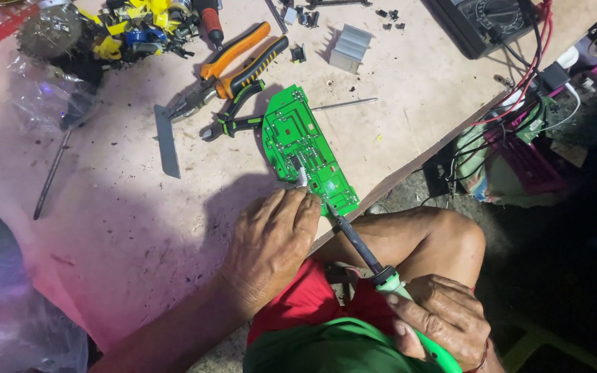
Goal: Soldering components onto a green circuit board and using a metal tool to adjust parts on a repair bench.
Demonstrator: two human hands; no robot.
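A green circuit board [297, 141] lies flat near the table's front edge. My left hand [271, 245] rests on the table beside the board's near end and pinches a small metal tool, likely tweezers [300, 176], whose tip touches the board. My right hand [443, 314] grips the green handle of a soldering iron [362, 247]. The iron's dark shaft points up and left, with its tip at the board's near edge.
Orange-handled pliers [240, 65] and green-black cutters [233, 121] lie beyond the board. A grey metal strip [167, 141], a thin rod [51, 176], a finned heatsink [350, 47] and a multimeter [481, 21] with red leads sit around. The table edge [409, 166] runs diagonally; my knee [450, 235] is below it.
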